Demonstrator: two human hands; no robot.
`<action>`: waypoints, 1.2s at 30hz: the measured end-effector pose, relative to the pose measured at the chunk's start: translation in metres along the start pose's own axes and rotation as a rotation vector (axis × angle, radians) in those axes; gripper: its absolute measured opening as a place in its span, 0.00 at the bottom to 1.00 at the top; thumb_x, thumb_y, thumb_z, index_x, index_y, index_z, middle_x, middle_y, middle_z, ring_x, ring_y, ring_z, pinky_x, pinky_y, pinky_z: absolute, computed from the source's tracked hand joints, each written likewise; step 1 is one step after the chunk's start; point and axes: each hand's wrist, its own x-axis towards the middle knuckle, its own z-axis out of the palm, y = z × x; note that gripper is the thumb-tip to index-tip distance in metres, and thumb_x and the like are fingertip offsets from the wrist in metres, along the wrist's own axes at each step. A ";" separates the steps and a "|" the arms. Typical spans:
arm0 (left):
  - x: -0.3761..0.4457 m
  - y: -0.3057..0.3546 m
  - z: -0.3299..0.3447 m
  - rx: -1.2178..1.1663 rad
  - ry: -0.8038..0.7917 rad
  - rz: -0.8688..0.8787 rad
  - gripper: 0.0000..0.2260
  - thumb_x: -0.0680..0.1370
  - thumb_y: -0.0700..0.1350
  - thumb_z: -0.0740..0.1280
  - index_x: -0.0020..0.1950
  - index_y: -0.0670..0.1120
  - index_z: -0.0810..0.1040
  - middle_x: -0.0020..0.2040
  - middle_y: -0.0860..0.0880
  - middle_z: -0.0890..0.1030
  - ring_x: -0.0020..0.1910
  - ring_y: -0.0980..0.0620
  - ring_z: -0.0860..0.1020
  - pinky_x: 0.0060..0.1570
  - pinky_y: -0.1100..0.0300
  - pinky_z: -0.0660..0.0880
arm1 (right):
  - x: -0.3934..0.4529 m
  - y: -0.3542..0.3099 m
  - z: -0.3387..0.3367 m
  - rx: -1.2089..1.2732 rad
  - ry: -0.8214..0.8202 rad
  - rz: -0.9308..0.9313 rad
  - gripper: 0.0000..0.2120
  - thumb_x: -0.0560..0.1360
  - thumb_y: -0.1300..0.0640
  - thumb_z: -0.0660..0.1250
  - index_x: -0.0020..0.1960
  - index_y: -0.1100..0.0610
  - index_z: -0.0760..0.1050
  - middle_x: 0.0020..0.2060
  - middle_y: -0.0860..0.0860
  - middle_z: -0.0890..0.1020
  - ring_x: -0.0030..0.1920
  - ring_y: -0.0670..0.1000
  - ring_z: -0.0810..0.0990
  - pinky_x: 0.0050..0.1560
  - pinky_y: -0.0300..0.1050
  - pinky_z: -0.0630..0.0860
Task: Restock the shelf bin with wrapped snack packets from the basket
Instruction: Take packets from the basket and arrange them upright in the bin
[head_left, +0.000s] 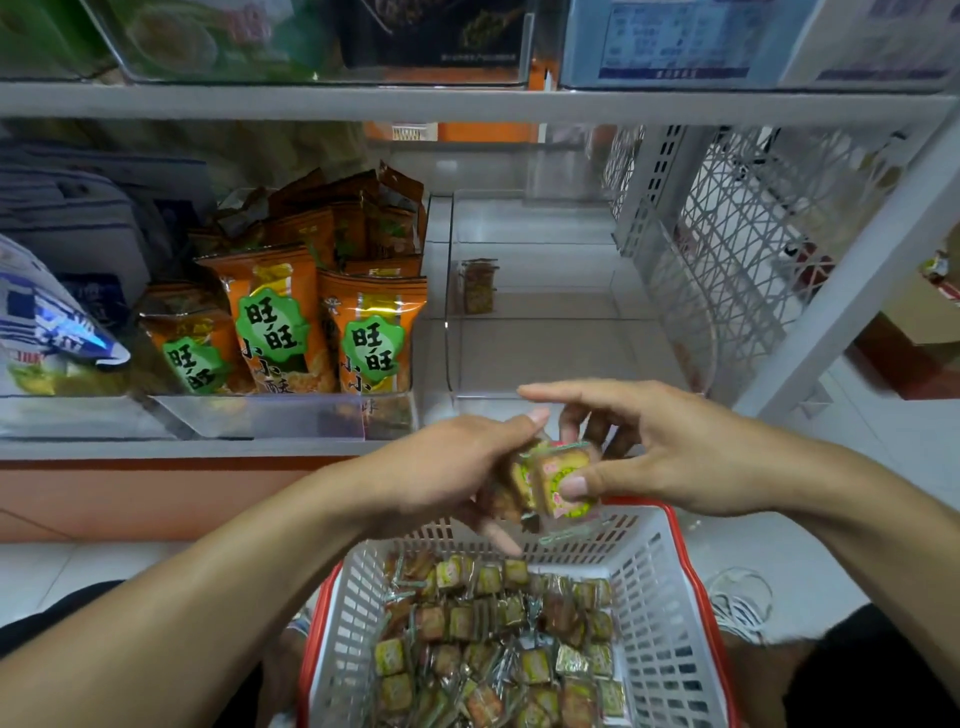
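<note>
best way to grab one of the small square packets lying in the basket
Come from above through the basket's open top and pinch a top-layer packet across two opposite edges. They lie flat and crowded, so only the upper faces and edges are free.

We cannot read the blurred labels on the upper-shelf boxes (675, 41). The basket (670, 597) runs off the bottom edge.

At the centre of the frame both hands meet above the basket (670, 613). The left hand (447, 467) grips a small bunch of wrapped snack packets (519, 486), and the right hand (670, 452) pinches one packet (563, 480) between thumb and fingers. The basket, at lower centre, is full of packets. Above, the clear shelf bin (530, 312) holds one packet (477, 286); orange snack bags (322, 322) stand left of it.
</note>
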 end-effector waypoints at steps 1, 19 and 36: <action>-0.001 -0.001 0.003 -0.032 -0.025 -0.037 0.25 0.83 0.60 0.60 0.62 0.39 0.80 0.53 0.41 0.86 0.47 0.44 0.85 0.42 0.50 0.85 | 0.000 0.000 0.001 -0.014 -0.048 0.008 0.36 0.70 0.47 0.79 0.73 0.34 0.67 0.55 0.40 0.78 0.51 0.48 0.82 0.56 0.51 0.79; 0.010 0.008 -0.018 -0.912 0.071 0.080 0.20 0.84 0.42 0.50 0.68 0.38 0.77 0.63 0.35 0.82 0.60 0.37 0.83 0.51 0.45 0.84 | -0.001 0.005 -0.008 0.644 0.178 0.029 0.21 0.66 0.60 0.76 0.59 0.59 0.78 0.52 0.57 0.85 0.52 0.52 0.84 0.54 0.46 0.82; 0.012 -0.001 -0.013 -0.430 0.410 0.342 0.25 0.68 0.34 0.79 0.63 0.46 0.79 0.53 0.45 0.87 0.49 0.49 0.87 0.44 0.61 0.81 | -0.004 0.010 -0.014 0.708 0.129 0.060 0.22 0.66 0.64 0.77 0.58 0.61 0.75 0.54 0.58 0.84 0.54 0.54 0.84 0.57 0.46 0.81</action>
